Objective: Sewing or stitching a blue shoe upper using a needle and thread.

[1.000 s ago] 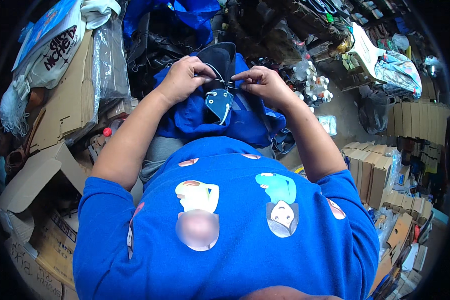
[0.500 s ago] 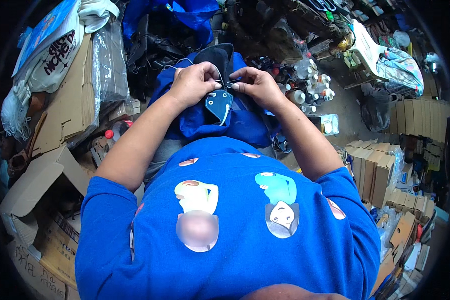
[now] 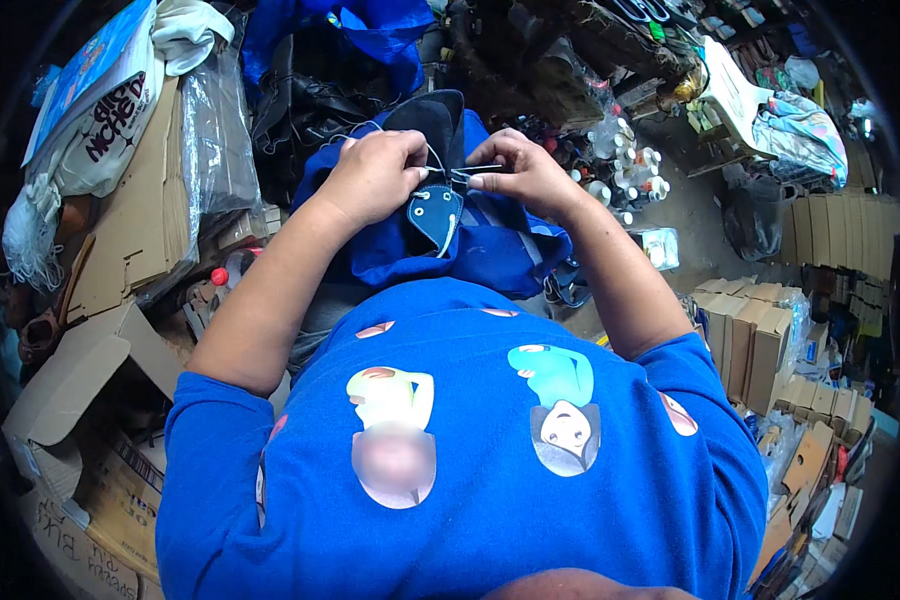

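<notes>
At upper centre, a dark navy shoe with a pointed, eyeleted flap rests over bright blue cloth. The left hand, lower than a second ago, pinches thin white lace; the right hand is narrowed around a strand, grip unclear.

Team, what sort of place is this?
Probably a cramped shoemaking or repair workshop: a dark eyeleted piece, likely part of a shoe, between the hands; flattened cardboard at left; clustered bottles at right.
</notes>
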Demonstrator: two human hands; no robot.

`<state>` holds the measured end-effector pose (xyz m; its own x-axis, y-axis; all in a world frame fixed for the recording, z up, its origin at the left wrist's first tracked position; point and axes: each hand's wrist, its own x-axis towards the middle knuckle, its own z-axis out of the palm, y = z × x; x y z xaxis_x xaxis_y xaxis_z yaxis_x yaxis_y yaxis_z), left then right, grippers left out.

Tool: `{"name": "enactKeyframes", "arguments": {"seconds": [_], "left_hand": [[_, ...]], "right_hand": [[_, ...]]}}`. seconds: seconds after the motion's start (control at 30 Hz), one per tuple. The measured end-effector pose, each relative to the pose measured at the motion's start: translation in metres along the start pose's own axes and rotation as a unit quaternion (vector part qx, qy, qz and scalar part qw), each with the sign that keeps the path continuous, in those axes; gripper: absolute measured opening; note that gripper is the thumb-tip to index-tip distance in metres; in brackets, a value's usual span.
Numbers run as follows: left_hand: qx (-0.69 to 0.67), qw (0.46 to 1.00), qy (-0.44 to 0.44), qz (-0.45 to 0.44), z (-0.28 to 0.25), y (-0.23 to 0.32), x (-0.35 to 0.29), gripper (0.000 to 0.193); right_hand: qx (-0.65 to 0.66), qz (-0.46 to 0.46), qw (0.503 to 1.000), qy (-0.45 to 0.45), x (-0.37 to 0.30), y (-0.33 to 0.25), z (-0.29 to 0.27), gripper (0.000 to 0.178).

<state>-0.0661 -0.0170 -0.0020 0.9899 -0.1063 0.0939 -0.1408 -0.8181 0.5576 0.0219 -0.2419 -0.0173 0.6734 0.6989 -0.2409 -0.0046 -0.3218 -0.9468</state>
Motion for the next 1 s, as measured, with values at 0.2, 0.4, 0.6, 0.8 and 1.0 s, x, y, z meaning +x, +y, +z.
{"name": "enactKeyframes", "arguments": {"seconds": [0.2, 0.4, 0.6, 0.8, 1.0], "left_hand": [[-0.063, 0.992, -0.105, -0.019, -0.002, 0.001, 0.007, 0.018], [-0.019, 0.992, -0.119, 0.042, -0.003, 0.005, 0.012, 0.017], [0.020, 0.989, -0.128, 0.072, -0.008, 0.002, 0.009, 0.015], [0.002, 0.986, -0.115, 0.121, -0.010, -0.010, 0.006, 0.008], [0.084, 0.989, -0.049, 0.112, -0.044, -0.049, -0.034, 0.008]], "right_hand": [[0.011, 0.080, 0.997, -0.002, -0.032, -0.013, -0.027, 0.019], [-0.402, -0.048, 0.895, 0.187, 0.011, 0.000, -0.050, 0.025], [-0.537, -0.212, 0.816, 0.019, -0.012, -0.050, -0.014, 0.017], [-0.578, -0.219, 0.783, -0.061, 0.008, -0.043, 0.007, 0.007], [-0.534, -0.237, 0.811, -0.008, -0.006, -0.009, -0.037, 0.003]]}}
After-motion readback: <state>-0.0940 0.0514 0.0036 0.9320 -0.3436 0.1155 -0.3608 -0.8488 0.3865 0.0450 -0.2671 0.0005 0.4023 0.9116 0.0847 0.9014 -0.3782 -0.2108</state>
